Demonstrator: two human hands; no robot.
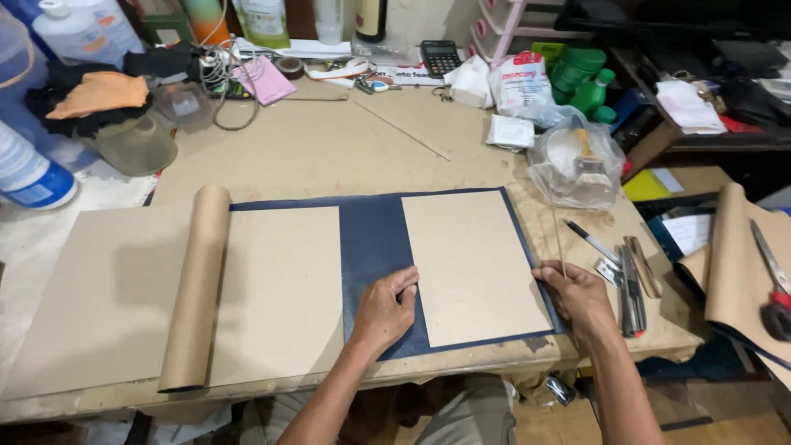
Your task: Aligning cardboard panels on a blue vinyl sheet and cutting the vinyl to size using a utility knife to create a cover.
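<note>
- Nearest the camera, at the front edge of the worn brown surface [329,148], the left hand [385,309] lay flat with its grip spread and empty, fingertips pressing the left edge of the right-hand pale rectangular cardboard panel [471,264].
- At that panel's lower right, the right hand [577,297] rested on the edge of the dark blue textured cover sheet [371,239]; its grip looked curled and seemed to pinch a thin pale stick [557,231] that stood up from it, though the fingertips were hidden and I cannot tell for certain.
- Judging from this, the step in hand was seating the right panel on the blue sheet; the next move would call for steady downward pressure and a straight, even blue margin, without letting the panel skew.
- Across a bare blue strip to the left lay a second pale cardboard panel [280,288], and upon its left edge a rolled tube of brown kraft paper [195,288].
- Just right of the right hand lay metal blades and a ruler-like tool [631,288], with a black pen [589,241] beyond them.
- Farther back sat a crumpled clear plastic bag holding a brush [577,161], green plastic bottles [589,82] and a dark calculator [440,56].
</note>
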